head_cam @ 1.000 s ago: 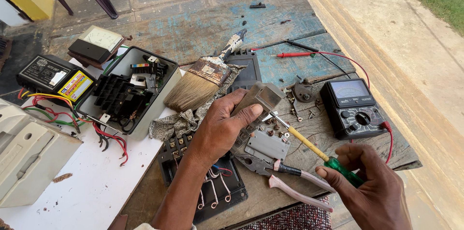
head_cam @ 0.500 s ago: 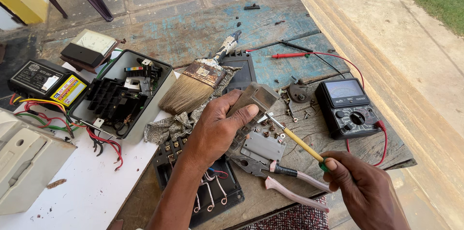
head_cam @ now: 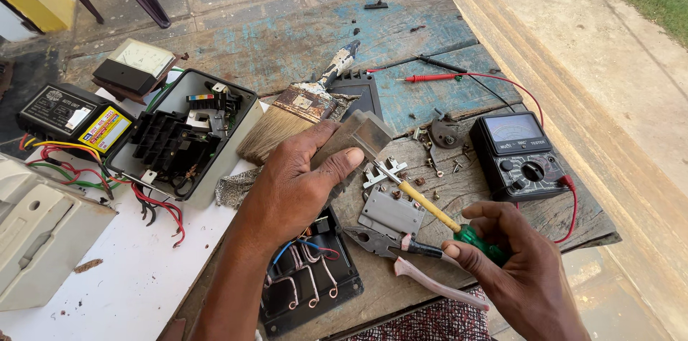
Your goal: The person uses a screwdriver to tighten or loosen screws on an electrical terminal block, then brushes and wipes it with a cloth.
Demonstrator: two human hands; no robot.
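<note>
**Hands status**

My left hand is palm-down, fingers curled, thumb pressed forward in a firm grip. My right hand sits lower right, fingers wrapped closed, thumb tip up, wrist bent inward.

A small grey metal block is sitting tilted above the wooden table, its flat pale face turning up and to the right, its lower left part hidden under fingers. A screwdriver with a yellow shaft and a green handle is lying slanted, its thin metal tip touching the lower right edge of the block, its handle pointing down and to the right.
</note>
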